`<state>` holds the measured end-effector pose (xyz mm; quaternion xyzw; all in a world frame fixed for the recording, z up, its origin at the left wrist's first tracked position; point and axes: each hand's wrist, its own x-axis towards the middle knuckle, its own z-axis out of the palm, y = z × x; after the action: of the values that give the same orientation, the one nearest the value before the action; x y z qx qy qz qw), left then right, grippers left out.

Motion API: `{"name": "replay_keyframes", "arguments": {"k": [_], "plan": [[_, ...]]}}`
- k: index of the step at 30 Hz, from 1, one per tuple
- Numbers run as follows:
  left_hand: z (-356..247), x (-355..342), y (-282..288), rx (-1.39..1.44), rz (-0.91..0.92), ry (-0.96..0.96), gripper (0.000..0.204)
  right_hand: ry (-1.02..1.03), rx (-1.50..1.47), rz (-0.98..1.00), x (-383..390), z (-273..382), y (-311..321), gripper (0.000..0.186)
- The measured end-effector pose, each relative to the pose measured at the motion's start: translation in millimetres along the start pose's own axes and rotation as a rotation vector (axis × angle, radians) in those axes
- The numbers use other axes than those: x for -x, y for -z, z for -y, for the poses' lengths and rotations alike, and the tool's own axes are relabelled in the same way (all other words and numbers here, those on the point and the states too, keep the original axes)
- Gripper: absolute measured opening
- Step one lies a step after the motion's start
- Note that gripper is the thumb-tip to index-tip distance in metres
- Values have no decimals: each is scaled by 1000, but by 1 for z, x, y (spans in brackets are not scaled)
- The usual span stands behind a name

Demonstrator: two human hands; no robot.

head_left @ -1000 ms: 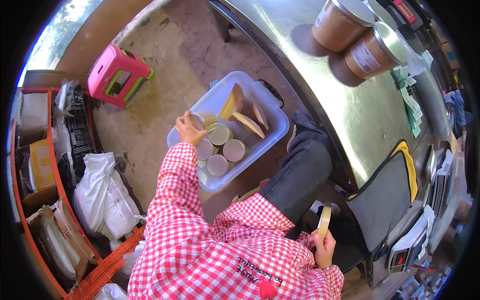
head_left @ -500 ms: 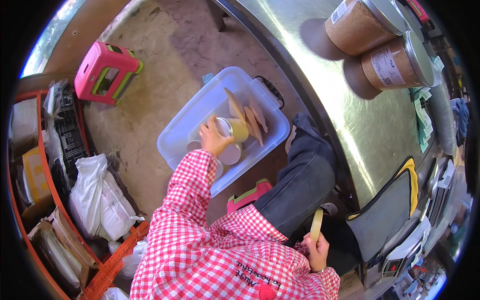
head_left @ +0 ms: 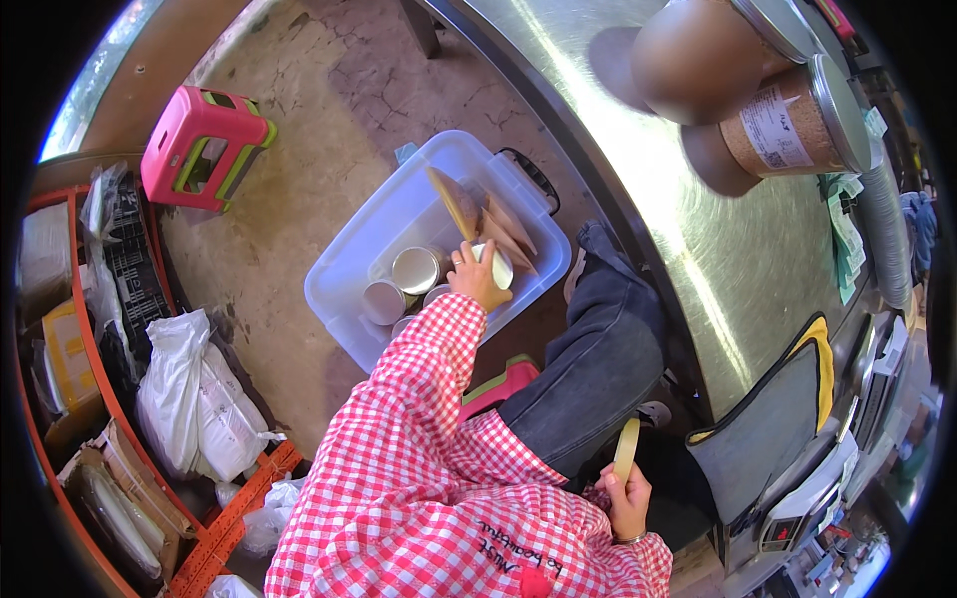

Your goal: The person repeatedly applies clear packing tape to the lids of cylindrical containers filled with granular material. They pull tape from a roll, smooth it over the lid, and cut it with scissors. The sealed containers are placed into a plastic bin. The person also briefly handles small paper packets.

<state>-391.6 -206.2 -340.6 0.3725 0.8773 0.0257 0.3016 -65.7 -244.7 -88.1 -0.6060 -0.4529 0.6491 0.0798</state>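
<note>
My left hand (head_left: pixel 478 281) reaches into a clear bluish plastic bin (head_left: pixel 334 261) on the floor. Its fingers curve round the pale round lid of a jar (head_left: pixel 498 267), whose body is mostly hidden. Left of the hand, a silver-lidded jar (head_left: pixel 416 270) stands lid up, beside a second lidded jar (head_left: pixel 384 302). More lids show partly beneath my forearm. Several flat brown pouches (head_left: pixel 506 227) lean at the bin's right end. Low at the right, my right hand (head_left: pixel 628 498) grips a roll of yellowish tape (head_left: pixel 625 448) held on edge.
A steel table (head_left: pixel 688 289) runs along the right, bearing large jars of brown powder (head_left: pixel 783 128). A pink stool (head_left: pixel 199 149) stands at the far left. An orange shelf rack (head_left: pixel 110 379) and white plastic bags (head_left: pixel 199 399) line the left. My bent knee (head_left: pixel 623 329) sits between bin and table.
My left hand has shifted right within the bin. The tilted jar it gripped is out of it, and the fingers are now on a pale lid near the pouches. The right hand stays put.
</note>
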Motion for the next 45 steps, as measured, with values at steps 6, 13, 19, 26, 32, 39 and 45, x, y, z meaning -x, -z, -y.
{"name": "replay_keyframes", "arguments": {"k": [6, 13, 19, 26, 32, 39, 45], "plan": [[-1, -21, -25, 73, 20, 196, 106, 3, 17, -4, 0, -3, 2, 21], [40, 4, -69, -13, 65, 75, 88, 16, 3, 6, -3, -5, 3, 21], [70, -5, -67, 94, 275, 21, 96, 37, 4, 20, -2, -7, 3, 20], [114, 8, -48, 411, 156, -19, 83, 69, -33, -11, 3, -18, 9, 19], [156, 30, -28, 328, 83, 176, 71, 119, -47, -23, 11, -22, 12, 16], [103, 25, -40, 135, -66, -112, 80, 87, -52, -42, 17, -38, 19, 15], [25, -16, -64, -167, -2, -50, 98, -5, -70, -52, 22, -44, 22, 18]]}}
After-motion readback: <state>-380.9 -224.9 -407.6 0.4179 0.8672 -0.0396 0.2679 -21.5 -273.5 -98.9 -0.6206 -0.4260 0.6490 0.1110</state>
